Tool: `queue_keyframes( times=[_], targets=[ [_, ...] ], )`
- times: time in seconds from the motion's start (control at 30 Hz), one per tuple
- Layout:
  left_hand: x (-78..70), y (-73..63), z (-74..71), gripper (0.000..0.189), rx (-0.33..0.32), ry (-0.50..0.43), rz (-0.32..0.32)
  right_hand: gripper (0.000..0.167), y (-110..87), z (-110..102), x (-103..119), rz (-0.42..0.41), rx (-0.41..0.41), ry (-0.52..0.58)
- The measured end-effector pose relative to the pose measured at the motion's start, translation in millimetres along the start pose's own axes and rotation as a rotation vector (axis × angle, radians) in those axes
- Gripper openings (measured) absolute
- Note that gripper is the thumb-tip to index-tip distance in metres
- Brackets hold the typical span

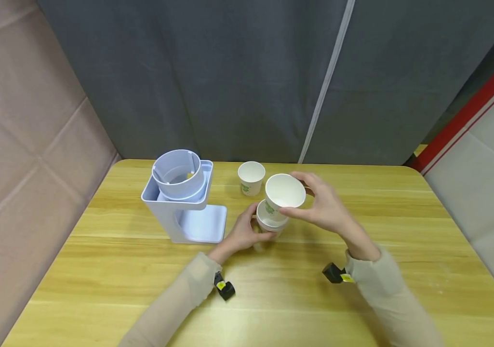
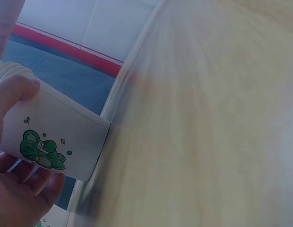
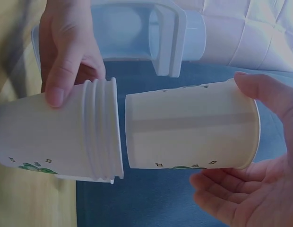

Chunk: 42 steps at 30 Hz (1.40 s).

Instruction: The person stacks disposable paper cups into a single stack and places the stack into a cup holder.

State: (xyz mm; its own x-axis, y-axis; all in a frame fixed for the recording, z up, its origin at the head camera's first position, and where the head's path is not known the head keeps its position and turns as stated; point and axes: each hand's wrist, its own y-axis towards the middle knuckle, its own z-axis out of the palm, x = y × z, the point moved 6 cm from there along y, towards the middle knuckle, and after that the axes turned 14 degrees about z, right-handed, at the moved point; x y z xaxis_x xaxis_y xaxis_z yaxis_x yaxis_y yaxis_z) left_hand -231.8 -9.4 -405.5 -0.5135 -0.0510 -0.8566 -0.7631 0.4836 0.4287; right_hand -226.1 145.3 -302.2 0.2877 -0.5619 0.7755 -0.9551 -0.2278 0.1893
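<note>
1. In the head view the raised paper cup (image 1: 286,193) shows at one o'clock from the cup stack (image 3: 47,137), partly covering its open mouth.
2. In the right wrist view the stack lies at nine o'clock from that cup. The cup's base faces the stack's mouth across a narrow gap, and their long axes run nearly in line; how squarely they meet is, I judge, the relation that counts.
3. The right hand (image 1: 322,207) is at four o'clock from the raised cup and holds it near the rim, thumb and fingers parted to the cup's width.
4. The left hand (image 1: 244,232), at eight o'clock from the stack, has its fingers curled round it below the rims; the stack appears to stand upright on the counter (image 1: 294,299).
5. A lone cup (image 1: 251,183) stands at eleven o'clock from the stack, the pale stand (image 1: 166,221) between nine and ten; neither hand grips them.
</note>
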Motion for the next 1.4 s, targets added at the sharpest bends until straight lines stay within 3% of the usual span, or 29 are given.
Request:
queue_keyframes(
  times=[0.77, 1.0, 1.4],
  targets=[
    [1.6, -0.2, -0.6, 0.068, -0.020, -0.020, 0.022, 0.068, -2.3, 28, -20, -0.022, 0.054, -0.018],
    [34.9, -1.3, 3.4, 0.073, -0.036, -0.021, 0.042, 0.067, -1.5, 35, -29, -0.035, 0.052, -0.038],
    [38.6, -1.8, 2.7, 0.073, -0.058, -0.010, 0.038, 0.069, -0.9, 44, -39, -0.026, 0.070, -0.070]
  ],
)
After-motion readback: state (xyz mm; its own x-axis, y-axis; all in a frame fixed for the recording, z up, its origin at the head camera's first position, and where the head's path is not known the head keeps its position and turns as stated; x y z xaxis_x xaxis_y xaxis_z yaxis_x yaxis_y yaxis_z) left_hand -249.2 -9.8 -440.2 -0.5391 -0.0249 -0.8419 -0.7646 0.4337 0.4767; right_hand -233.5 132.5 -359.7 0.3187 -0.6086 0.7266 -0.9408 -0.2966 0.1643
